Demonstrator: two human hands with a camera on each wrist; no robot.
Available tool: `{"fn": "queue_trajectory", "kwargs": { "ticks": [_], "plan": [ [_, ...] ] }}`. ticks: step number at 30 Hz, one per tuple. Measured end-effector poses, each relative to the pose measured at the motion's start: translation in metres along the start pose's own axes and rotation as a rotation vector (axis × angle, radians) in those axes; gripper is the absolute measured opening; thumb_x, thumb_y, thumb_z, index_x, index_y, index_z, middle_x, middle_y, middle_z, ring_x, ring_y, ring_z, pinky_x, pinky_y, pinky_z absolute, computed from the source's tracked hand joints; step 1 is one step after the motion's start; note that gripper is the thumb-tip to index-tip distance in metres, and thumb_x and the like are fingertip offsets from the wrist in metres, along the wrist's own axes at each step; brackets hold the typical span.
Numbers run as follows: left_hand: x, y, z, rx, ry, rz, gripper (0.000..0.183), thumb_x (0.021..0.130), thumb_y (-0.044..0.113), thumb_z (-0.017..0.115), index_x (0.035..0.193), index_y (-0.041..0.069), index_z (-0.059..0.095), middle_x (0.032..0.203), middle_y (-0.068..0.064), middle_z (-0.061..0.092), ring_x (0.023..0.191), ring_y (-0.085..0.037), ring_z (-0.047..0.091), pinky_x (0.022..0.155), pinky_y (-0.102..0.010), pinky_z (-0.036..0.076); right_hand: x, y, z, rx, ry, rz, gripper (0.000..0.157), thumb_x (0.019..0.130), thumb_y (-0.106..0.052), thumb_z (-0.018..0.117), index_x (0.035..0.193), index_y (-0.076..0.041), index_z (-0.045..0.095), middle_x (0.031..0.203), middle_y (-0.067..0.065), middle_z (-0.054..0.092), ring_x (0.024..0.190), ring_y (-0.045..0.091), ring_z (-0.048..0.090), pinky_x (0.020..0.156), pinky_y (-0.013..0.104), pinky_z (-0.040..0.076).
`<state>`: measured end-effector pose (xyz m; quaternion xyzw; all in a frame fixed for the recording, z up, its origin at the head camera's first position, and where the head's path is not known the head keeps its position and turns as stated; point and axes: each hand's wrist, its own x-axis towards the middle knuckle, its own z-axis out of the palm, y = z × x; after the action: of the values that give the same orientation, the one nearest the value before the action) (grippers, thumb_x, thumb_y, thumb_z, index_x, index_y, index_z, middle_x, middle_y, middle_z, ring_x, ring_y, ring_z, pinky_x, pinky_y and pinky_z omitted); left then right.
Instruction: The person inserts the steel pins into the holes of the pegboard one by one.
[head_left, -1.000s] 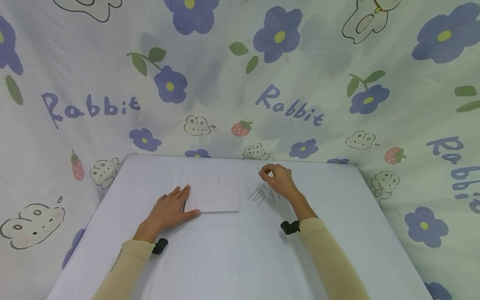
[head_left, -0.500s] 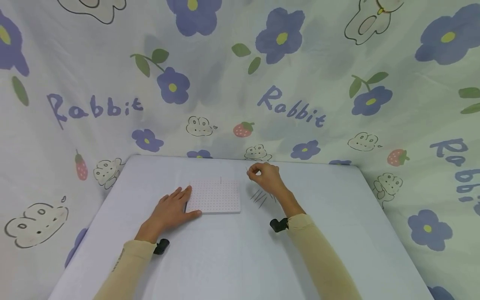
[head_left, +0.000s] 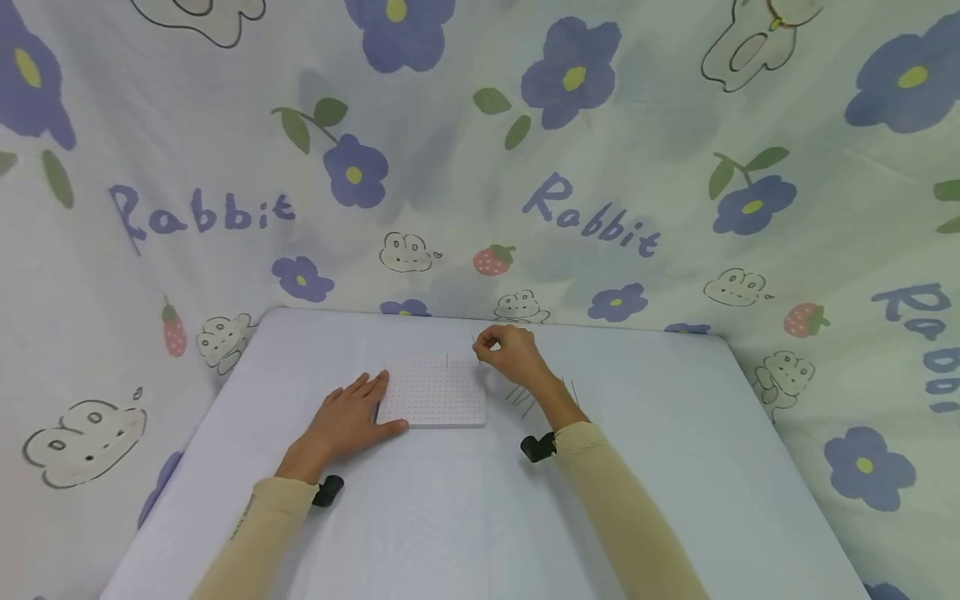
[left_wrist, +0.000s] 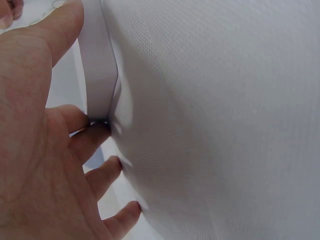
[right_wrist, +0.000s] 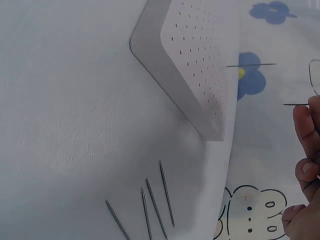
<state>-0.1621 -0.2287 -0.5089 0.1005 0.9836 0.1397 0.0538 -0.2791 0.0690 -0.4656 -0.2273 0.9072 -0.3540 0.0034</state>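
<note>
A white board with rows of small holes lies flat on the table. My left hand rests at its left side, fingers spread, the thumb against the front edge and the index finger near the back left corner. One thin metal pin stands upright near the board's back edge. My right hand is raised by the back right corner and pinches another pin between thumb and forefinger, its tip clear of the board. Several loose grey pins lie right of the board, partly hidden by the right forearm in the head view.
A white cloth covers the table. Behind it hangs a curtain printed with flowers and rabbits. Small black wrist cameras show at both cuffs, the right one above the table near the loose pins.
My right hand has moved left with the pin, from above the loose pins to the board's back right corner. The left hand stays at the board; the view has shifted slightly.
</note>
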Motion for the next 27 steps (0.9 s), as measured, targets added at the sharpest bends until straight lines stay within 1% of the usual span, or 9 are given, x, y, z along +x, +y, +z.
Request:
{"fn": "queue_trajectory", "kwargs": {
  "ticks": [1, 2, 4, 7, 10, 13, 18, 21, 27],
  "plan": [
    [0.0, 0.0, 0.0, -0.001, -0.003, -0.001, 0.105, 0.088, 0.071, 0.059, 0.158, 0.0, 0.026, 0.161, -0.02, 0.032, 0.149, -0.045, 0.026, 0.115, -0.069, 0.021, 0.001, -0.001, 0.002, 0.0, -0.003, 0.003, 0.012, 0.095, -0.028, 0.068, 0.092, -0.018, 0.072, 0.089, -0.01, 0.071, 0.075, 0.011, 0.059, 0.074, 0.035, 0.049],
    [0.0, 0.0, 0.0, -0.002, -0.004, 0.001, 0.105, 0.088, 0.071, 0.059, 0.158, 0.0, 0.025, 0.161, -0.021, 0.032, 0.149, -0.045, 0.026, 0.115, -0.069, 0.021, 0.001, -0.002, 0.003, 0.0, -0.007, 0.006, 0.011, 0.095, -0.028, 0.068, 0.092, -0.019, 0.072, 0.088, -0.01, 0.07, 0.074, 0.011, 0.058, 0.077, 0.036, 0.049],
    [0.001, 0.001, 0.001, -0.004, -0.01, -0.001, 0.105, 0.088, 0.071, 0.06, 0.158, 0.0, 0.025, 0.161, -0.02, 0.031, 0.149, -0.044, 0.025, 0.116, -0.068, 0.02, 0.003, -0.003, 0.006, -0.004, -0.016, 0.01, 0.011, 0.095, -0.029, 0.068, 0.092, -0.019, 0.072, 0.087, -0.011, 0.07, 0.072, 0.011, 0.058, 0.083, 0.04, 0.048],
    [0.001, 0.001, 0.0, -0.001, -0.015, -0.005, 0.106, 0.088, 0.071, 0.059, 0.158, 0.0, 0.025, 0.161, -0.02, 0.031, 0.149, -0.044, 0.025, 0.116, -0.068, 0.021, 0.006, -0.005, 0.011, -0.01, -0.02, 0.012, 0.011, 0.094, -0.029, 0.068, 0.092, -0.02, 0.072, 0.087, -0.011, 0.07, 0.072, 0.012, 0.057, 0.093, 0.046, 0.042],
    [0.001, 0.001, -0.001, 0.002, -0.015, -0.006, 0.106, 0.087, 0.071, 0.06, 0.158, 0.0, 0.026, 0.161, -0.02, 0.032, 0.149, -0.044, 0.026, 0.115, -0.068, 0.021, 0.009, -0.007, 0.015, -0.013, -0.019, 0.016, 0.01, 0.093, -0.029, 0.068, 0.092, -0.02, 0.072, 0.087, -0.011, 0.07, 0.073, 0.012, 0.058, 0.092, 0.047, 0.043],
    [0.001, 0.002, -0.002, -0.002, -0.012, -0.009, 0.106, 0.087, 0.071, 0.061, 0.158, 0.0, 0.026, 0.161, -0.02, 0.032, 0.149, -0.044, 0.026, 0.116, -0.068, 0.021, 0.011, -0.007, 0.02, -0.021, -0.017, 0.024, 0.008, 0.091, -0.028, 0.068, 0.092, -0.021, 0.071, 0.087, -0.012, 0.07, 0.074, 0.012, 0.058, 0.096, 0.05, 0.041],
    [0.001, 0.002, -0.002, 0.001, -0.019, -0.012, 0.106, 0.087, 0.071, 0.06, 0.158, 0.001, 0.026, 0.161, -0.019, 0.032, 0.149, -0.043, 0.025, 0.116, -0.068, 0.021, 0.015, -0.007, 0.027, -0.048, -0.007, 0.016, 0.006, 0.09, -0.029, 0.069, 0.091, -0.024, 0.07, 0.088, -0.015, 0.07, 0.076, 0.011, 0.058, 0.107, 0.06, 0.033],
    [0.001, 0.001, -0.002, 0.001, -0.018, -0.012, 0.105, 0.088, 0.071, 0.06, 0.158, 0.001, 0.025, 0.161, -0.019, 0.032, 0.149, -0.043, 0.025, 0.116, -0.068, 0.021, 0.017, -0.007, 0.031, -0.061, -0.003, 0.003, 0.006, 0.09, -0.03, 0.069, 0.091, -0.025, 0.071, 0.089, -0.015, 0.071, 0.079, 0.012, 0.06, 0.104, 0.061, 0.034],
    [0.0, 0.001, -0.003, 0.003, -0.009, -0.009, 0.104, 0.088, 0.069, 0.061, 0.158, 0.0, 0.027, 0.16, -0.02, 0.033, 0.149, -0.044, 0.026, 0.115, -0.068, 0.022, 0.019, -0.005, 0.038, -0.093, -0.013, 0.004, 0.006, 0.092, -0.03, 0.068, 0.094, -0.027, 0.071, 0.092, -0.014, 0.072, 0.091, 0.016, 0.065, 0.094, 0.053, 0.035]
  ]
}}
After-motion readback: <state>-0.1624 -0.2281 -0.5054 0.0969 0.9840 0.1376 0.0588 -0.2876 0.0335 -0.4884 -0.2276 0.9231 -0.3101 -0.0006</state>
